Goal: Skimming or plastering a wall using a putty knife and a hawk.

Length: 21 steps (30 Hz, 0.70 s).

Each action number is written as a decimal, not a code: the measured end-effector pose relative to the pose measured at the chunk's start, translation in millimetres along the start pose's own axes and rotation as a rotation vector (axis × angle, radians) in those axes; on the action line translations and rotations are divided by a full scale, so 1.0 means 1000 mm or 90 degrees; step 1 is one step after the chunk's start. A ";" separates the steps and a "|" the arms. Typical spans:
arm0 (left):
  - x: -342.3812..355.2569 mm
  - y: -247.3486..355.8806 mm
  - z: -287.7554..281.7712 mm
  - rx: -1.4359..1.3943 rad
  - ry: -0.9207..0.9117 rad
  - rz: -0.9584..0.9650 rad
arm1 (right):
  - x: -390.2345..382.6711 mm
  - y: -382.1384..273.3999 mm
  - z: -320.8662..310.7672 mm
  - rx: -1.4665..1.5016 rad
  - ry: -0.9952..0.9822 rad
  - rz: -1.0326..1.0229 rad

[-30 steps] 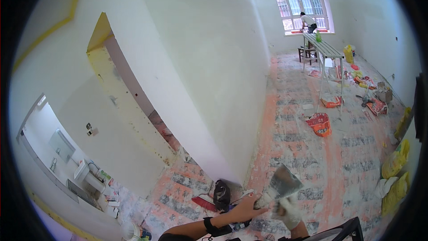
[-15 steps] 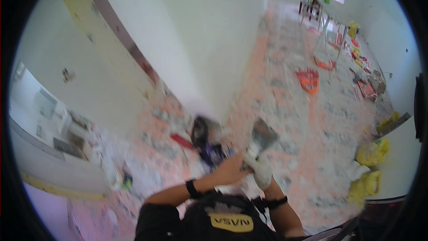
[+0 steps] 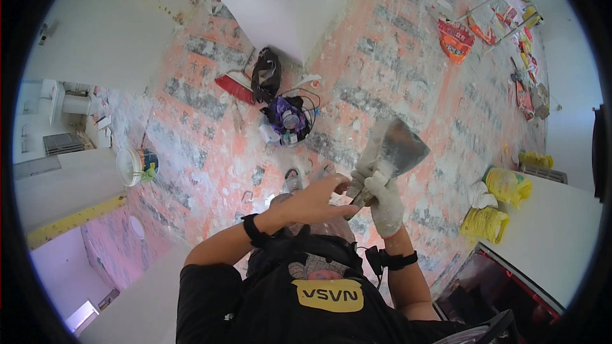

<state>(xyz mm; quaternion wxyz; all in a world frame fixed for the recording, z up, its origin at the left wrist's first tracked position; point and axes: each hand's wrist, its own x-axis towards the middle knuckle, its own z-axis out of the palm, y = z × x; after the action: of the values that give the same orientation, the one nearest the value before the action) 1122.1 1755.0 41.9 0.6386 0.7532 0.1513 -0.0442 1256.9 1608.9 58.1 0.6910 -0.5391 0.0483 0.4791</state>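
Note:
My right hand, in a pale, dirty work glove, is closed round the handle of a putty knife. Its wide, flared metal blade points away from me and is partly coated in pale residue. Beside the handle's near end is my bare left hand, thumb and fingers apart in a loose curve. The thumb tip lies at or very near the handle; whether they touch I cannot tell. Dark bands circle both wrists.
A red-headed broom, a black bag and a purple-and-black bundle lie by the wall corner. A bucket stands left. Yellow bags rest at right; an orange-red sack sits farther off. The floor is patchy.
The view has tipped downward, bringing more near floor in. My left hand has drawn back from the right glove and its fingers have spread. The putty knife stays in my right hand.

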 end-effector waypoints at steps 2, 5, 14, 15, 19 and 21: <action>0.001 -0.005 -0.001 -0.037 -0.053 -0.031 | 0.000 0.024 0.016 -0.072 -0.009 0.042; -0.006 -0.028 0.001 -0.010 0.095 -0.153 | 0.010 0.064 0.040 -0.260 -0.041 0.043; -0.090 -0.143 -0.039 -0.233 0.362 -0.366 | 0.097 0.121 0.119 -0.565 -0.429 0.298; -0.090 -0.151 -0.040 -0.276 0.394 -0.422 | 0.103 0.159 0.107 -0.545 -0.397 0.244; -0.123 -0.242 -0.042 -0.190 0.572 -0.370 | 0.130 0.219 0.115 -0.668 -0.369 0.137; -0.141 -0.274 -0.055 -0.268 0.659 -0.408 | 0.184 0.228 0.093 -0.614 -0.389 0.266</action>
<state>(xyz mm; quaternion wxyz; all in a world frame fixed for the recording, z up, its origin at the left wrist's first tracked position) 903.7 1822.0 -171.3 0.5720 0.4533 0.6628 0.1671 1150.4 1785.6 -169.8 0.2428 -0.6089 -0.2699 0.7053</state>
